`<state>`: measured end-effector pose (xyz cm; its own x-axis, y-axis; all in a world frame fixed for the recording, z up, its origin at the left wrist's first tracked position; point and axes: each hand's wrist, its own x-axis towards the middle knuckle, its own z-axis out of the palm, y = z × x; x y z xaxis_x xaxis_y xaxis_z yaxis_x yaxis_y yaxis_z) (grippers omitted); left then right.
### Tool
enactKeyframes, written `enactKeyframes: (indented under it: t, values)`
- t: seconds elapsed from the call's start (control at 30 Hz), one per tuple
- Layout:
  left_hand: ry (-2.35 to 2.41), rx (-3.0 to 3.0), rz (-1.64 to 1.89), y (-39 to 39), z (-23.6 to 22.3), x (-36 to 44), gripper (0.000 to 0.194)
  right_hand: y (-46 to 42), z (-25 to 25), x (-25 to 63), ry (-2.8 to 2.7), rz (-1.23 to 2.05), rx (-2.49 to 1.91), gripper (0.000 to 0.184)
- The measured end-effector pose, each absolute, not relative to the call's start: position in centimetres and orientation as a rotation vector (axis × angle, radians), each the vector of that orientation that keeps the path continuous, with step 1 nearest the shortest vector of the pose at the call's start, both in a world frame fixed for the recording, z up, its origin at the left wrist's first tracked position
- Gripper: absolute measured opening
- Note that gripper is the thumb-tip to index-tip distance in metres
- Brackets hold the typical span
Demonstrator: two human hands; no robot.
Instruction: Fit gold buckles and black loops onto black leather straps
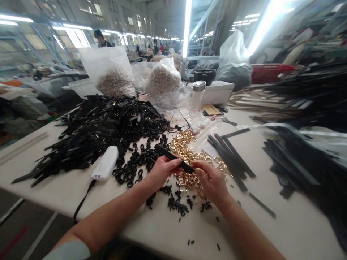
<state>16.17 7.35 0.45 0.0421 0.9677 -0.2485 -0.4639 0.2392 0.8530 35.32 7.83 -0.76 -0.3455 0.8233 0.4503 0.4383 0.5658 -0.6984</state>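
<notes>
My left hand (162, 169) pinches a flat black strap (170, 156) that sticks out up and to the left. My right hand (213, 180) is closed on the strap's near end, fingers curled over it. Both hands hover above a heap of gold metal buckles (189, 151). Small black rings (141, 159) lie scattered to the left of my hands, and tiny black bits (179, 206) dot the table under them.
A big pile of finished black straps (94, 130) covers the left of the white table (271, 231). A white power bank (105, 163) lies near it. Loose black strips (233, 155) lie right. Bags of parts (114, 81), a jar (197, 95) and a box (217, 92) stand behind.
</notes>
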Motion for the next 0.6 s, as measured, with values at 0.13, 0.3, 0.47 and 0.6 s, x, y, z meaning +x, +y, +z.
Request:
enactKeyframes:
  t: [0.13, 0.3, 0.47, 0.6]
  values:
    - [0.906, 0.52, 1.386, 8.6, 2.1, 14.2, 0.032, 8.9, -1.8, 36.5, -1.928, 0.405, -1.048, 0.023]
    - [0.967, 0.472, 1.662, 10.4, 4.3, 8.4, 0.019, 10.8, -3.6, 37.7, -1.944, 0.233, -1.086, 0.024]
    - [1.102, 0.46, 1.822, 9.6, 6.3, 1.5, 0.011, 11.4, -4.2, 38.4, -1.976, 0.17, -1.048, 0.029]
    - [1.299, 0.522, 1.905, 8.7, 7.5, -4.5, 0.011, 11.7, -4.5, 38.6, -2.002, 0.137, -1.023, 0.028]
